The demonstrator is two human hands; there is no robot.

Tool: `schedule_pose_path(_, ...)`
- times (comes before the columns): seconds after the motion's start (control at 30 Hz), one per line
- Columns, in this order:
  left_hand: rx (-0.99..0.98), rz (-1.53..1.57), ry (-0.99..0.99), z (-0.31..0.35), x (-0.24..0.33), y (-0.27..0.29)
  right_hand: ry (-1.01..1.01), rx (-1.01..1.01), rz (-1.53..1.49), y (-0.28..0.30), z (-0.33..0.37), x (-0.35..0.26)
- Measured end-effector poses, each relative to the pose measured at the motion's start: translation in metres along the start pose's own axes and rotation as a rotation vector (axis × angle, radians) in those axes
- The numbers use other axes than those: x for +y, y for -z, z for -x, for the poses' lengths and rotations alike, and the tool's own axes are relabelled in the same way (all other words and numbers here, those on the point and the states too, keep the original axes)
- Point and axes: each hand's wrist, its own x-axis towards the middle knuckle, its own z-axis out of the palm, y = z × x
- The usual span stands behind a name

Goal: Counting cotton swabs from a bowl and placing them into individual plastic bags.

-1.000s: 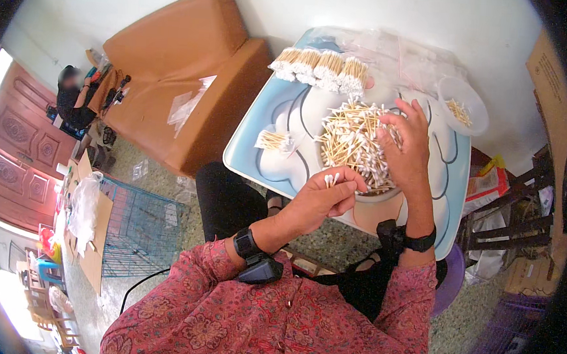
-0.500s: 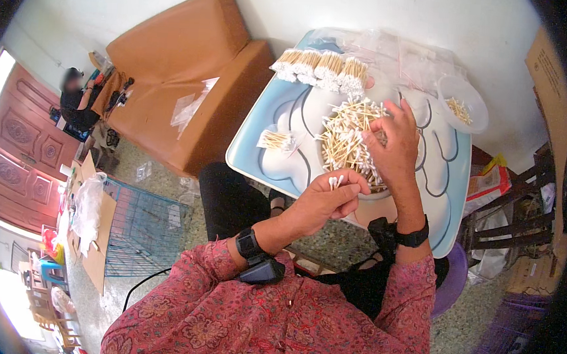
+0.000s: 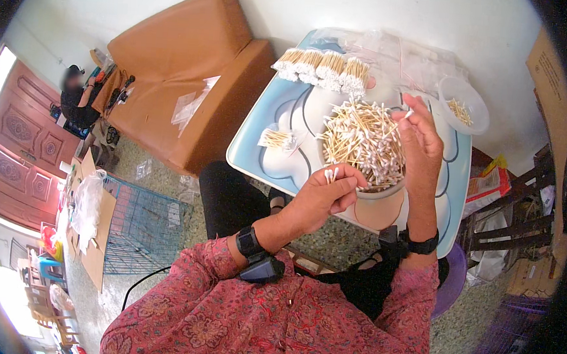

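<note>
A round bowl (image 3: 386,194) heaped with loose cotton swabs (image 3: 360,139) stands in the middle of a blue and white table (image 3: 249,148). At its near edge, my left hand (image 3: 328,196) is closed around a few cotton swabs (image 3: 331,174), white tips poking up. My right hand (image 3: 425,147) is raised by the bowl's right side, with a cotton swab (image 3: 409,113) pinched between its fingertips. Left of the bowl lies a small clear bag of swabs (image 3: 276,138). Several swab bundles (image 3: 322,70) line up at the table's far left.
A translucent bowl (image 3: 477,121) with some swabs sits at the right edge; clear plastic bags (image 3: 414,62) lie at the back. Around the table are a brown sofa (image 3: 181,47), a blue wire cage (image 3: 141,227), and a cardboard box (image 3: 551,102). A person (image 3: 77,103) is far left.
My right hand has moved from over the swab heap to the right, now with a swab in its fingertips. My left hand has shifted only slightly, still gripping its swabs.
</note>
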Motion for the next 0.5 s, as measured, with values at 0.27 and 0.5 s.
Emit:
schedule_pose_path(0.27, 0.015, 0.037, 0.025, -0.009, 0.011, -0.005, 0.004, -0.088, -0.229, -0.006, 0.014, -0.038)
schedule_pose_path(0.5, -0.018, 0.273, 0.013, -0.01, 0.019, -0.002, -0.082, -0.266, -0.432, -0.022, 0.025, -0.039)
